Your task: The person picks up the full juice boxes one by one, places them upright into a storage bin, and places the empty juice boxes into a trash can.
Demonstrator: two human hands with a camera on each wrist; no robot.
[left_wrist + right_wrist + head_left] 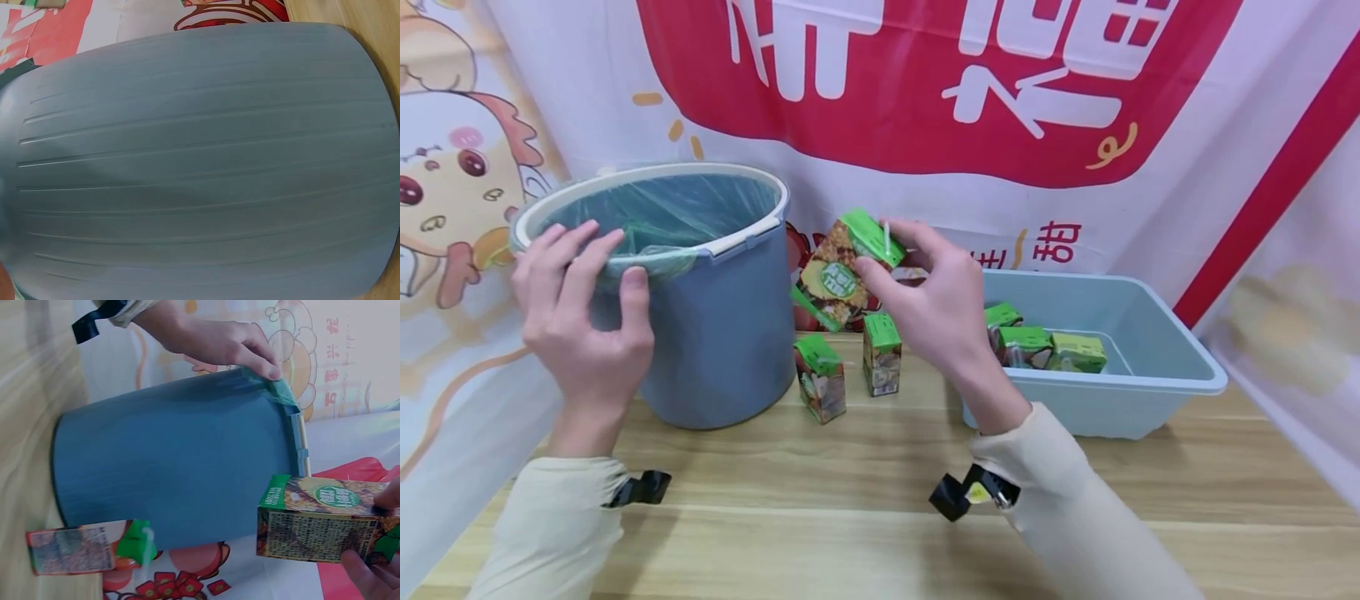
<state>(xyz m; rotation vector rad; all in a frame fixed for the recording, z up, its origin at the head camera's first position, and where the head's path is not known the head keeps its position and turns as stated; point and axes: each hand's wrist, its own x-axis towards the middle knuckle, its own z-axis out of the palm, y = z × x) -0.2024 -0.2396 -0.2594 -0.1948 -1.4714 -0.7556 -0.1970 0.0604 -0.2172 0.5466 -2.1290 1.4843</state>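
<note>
My left hand grips the near-left rim of a blue trash can, fingers over the edge and thumb on the outer side. A thin clear-green bag lines the can and folds over its rim. Beside the can, in the air, my right hand holds a green-topped drink carton tilted, thumb on one side and fingers on the other; a white straw sticks up at its top. In the right wrist view the held carton overlaps the can near its rim.
Two more drink cartons stand on the wooden table, one close to the can and one to its right. A light blue basin at the right has several green-topped cartons inside. A printed cloth hangs behind.
</note>
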